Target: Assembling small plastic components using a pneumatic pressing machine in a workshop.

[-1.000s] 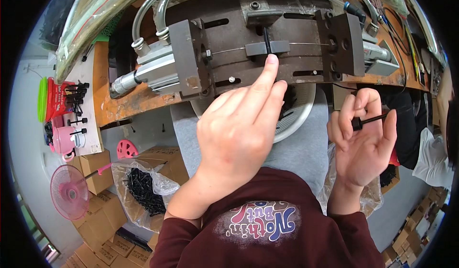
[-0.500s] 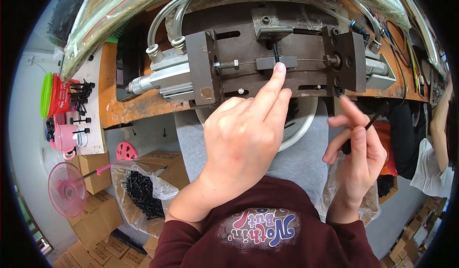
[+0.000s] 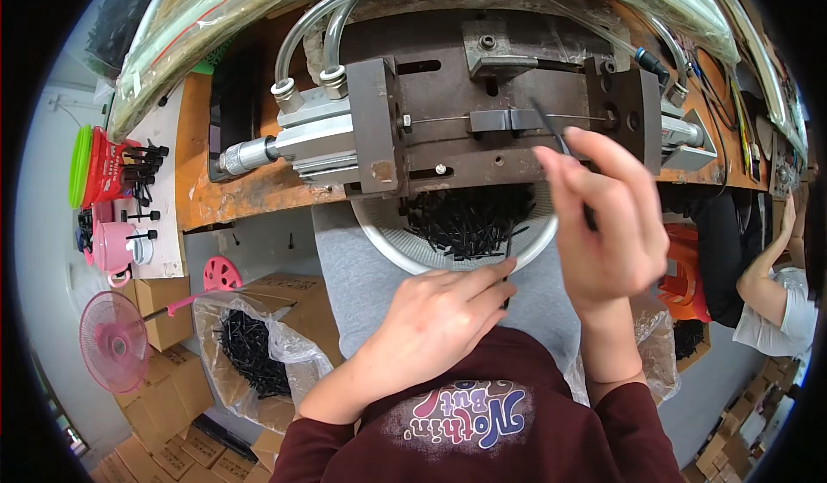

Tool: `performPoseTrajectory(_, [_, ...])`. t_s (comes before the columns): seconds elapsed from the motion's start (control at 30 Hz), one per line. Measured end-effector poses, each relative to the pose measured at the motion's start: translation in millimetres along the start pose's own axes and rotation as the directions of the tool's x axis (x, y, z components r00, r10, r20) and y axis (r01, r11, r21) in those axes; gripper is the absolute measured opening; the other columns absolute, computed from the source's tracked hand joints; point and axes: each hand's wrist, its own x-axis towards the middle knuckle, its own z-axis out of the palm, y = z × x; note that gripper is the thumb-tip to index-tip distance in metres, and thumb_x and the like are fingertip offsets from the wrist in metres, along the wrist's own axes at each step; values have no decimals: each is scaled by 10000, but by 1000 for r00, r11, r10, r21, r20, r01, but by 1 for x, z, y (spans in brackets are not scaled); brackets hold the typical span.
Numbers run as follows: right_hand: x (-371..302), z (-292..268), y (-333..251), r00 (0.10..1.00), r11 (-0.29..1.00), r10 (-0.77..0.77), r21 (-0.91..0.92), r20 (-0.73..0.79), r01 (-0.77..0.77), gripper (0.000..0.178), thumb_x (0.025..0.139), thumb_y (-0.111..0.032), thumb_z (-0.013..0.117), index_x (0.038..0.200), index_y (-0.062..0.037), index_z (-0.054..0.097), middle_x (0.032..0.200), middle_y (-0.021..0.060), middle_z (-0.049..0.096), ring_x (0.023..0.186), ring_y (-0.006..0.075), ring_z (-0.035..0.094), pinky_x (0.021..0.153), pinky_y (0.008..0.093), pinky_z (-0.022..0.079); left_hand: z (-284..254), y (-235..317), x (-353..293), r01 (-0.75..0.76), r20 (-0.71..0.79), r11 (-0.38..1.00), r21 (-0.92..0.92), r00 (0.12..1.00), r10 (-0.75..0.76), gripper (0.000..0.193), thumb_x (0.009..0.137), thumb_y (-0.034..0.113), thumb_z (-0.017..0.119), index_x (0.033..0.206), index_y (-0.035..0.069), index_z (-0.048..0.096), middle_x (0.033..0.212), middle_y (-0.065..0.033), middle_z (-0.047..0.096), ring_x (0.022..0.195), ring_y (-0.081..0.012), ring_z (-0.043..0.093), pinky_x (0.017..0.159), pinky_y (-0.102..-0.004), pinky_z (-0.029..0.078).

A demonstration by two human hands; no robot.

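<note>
My right hand is raised at the right of a metal fixture, pinching a thin black stick that is blurred by motion. The stick's far end is near a small dark grey block, crossed by a thin wire at the fixture's middle. Lower down, my left hand is closed at the near rim of a white basket in my lap. A slim black piece shows at its fingertips, mostly hidden by the fingers. Many black sticks fill the basket.
Silver air cylinders with clear hoses flank the fixture on the wooden bench. At left are a pink fan and a plastic-lined box of black parts. Another person's arm shows at far right.
My left hand has dropped from the fixture to the basket rim. My right hand has risen to the fixture with the stick. The fixture's side pins have drawn back, and the upright stick at the block is gone.
</note>
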Motion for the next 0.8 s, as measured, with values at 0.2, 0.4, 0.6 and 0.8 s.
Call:
performPoseTrajectory(0.2, [-17,21,-7,995,995,-34,99,97,24,294,679,35,814,944,45,687,1053,183,685,843,249,707,723,289,583,40,-29,-20,106,129,993,-41,987,-100,249,737,116,736,975,51,700,1114,-79,679,870,-274,683,728,-380,556])
performPoseTrajectory(0.4, [-7,-3,-22,888,955,155,164,432,-246,424,719,85,731,1135,43,657,1248,199,610,1075,278,652,861,335,556,60,-51,-25,162,185,985,-52,971,-150,208,737,95,710,927,16,680,1125,-113,666,887,-294,677,759,-397,550])
performPoseTrajectory(0.6, [4,-13,-19,840,963,143,123,523,-240,369,719,112,695,1079,36,675,1217,186,635,998,277,685,829,327,563,77,-63,-22,143,177,989,-31,975,-136,245,731,107,728,959,25,688,1146,-98,649,898,-287,667,765,-387,546])
performPoseTrajectory(0.8, [14,-15,-15,842,992,84,35,533,-122,309,665,63,733,967,13,693,1148,139,679,818,231,703,674,288,548,86,-71,-22,128,146,991,-32,982,-122,248,728,103,733,959,31,678,1133,-94,646,928,-279,658,778,-381,542])
